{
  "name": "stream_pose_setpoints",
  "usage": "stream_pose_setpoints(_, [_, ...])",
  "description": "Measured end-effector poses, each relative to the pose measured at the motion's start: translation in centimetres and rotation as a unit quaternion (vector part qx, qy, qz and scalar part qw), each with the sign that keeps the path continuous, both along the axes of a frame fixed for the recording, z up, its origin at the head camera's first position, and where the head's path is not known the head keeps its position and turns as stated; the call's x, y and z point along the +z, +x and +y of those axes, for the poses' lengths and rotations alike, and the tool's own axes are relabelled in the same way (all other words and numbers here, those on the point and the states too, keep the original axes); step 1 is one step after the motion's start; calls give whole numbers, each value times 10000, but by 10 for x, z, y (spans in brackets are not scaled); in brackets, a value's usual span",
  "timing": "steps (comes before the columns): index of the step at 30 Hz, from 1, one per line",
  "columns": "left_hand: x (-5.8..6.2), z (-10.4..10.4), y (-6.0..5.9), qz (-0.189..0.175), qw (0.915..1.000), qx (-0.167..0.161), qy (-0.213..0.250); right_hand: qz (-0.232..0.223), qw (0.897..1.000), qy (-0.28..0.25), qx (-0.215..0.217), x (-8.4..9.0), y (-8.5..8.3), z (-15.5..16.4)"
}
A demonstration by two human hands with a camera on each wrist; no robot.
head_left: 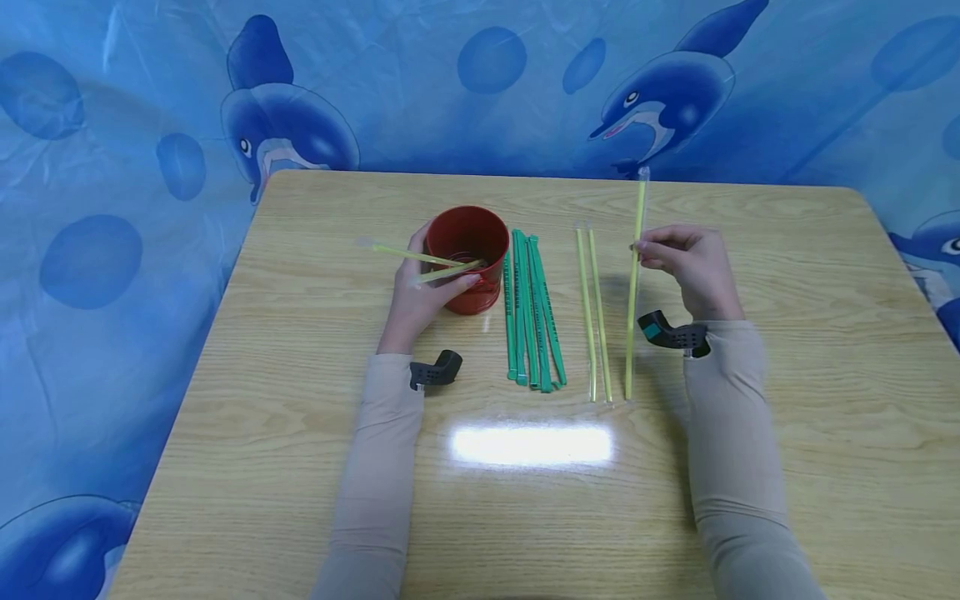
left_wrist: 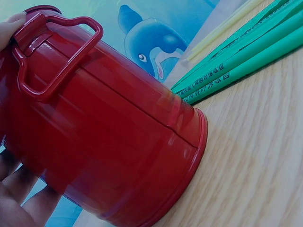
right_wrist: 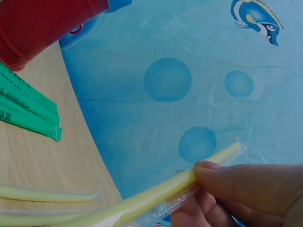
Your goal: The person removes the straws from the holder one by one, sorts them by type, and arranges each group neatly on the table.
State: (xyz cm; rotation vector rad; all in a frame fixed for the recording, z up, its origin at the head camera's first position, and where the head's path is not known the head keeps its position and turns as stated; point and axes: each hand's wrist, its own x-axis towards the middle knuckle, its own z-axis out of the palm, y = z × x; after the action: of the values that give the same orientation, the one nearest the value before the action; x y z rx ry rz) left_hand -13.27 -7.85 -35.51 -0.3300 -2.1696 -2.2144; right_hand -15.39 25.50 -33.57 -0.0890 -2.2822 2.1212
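Observation:
My left hand (head_left: 415, 296) grips a red metal bucket (head_left: 468, 300) around its side, thumb near the rim and fingers behind it. Its wire side handle (left_wrist: 61, 61) shows close up in the left wrist view. Two yellow straws (head_left: 420, 256) in clear wrappers lean out over the bucket's left rim. Between thumb and fingertips, my right hand (head_left: 693, 262) pinches another clear-wrapped yellow straw (right_wrist: 161, 191), held lengthwise to the right of two more wrapped yellow straws (head_left: 592, 317) lying on the table.
Several green paper-wrapped straws (head_left: 532, 317) with dark print lie side by side just right of the bucket. The wooden table (head_left: 300, 467) ends at the back against a blue dolphin-print sheet (head_left: 420, 100).

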Motion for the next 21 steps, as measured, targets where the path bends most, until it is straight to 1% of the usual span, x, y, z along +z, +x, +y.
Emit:
stream_pose_setpoints(4, [-1, 0, 0, -27, 9999, -54, 159, 44, 10000, 10, -66, -4, -1, -1])
stream_pose_setpoints(8, [-1, 0, 0, -8, 9999, -54, 140, 26, 9999, 132, -107, -7, -2, -1])
stream_pose_setpoints(14, [0, 0, 1, -66, 10000, -28, 54, -169, 9994, 266, -109, -9, -4, -1])
stream_pose_setpoints(18, [0, 0, 1, -86, 9999, -28, 54, -312, 9992, 246, -94, -13, -7, 0])
stream_pose_setpoints(21, [0, 0, 1, -34, 10000, -10, -10, -424, 9986, 299, -74, -17, -9, 1])
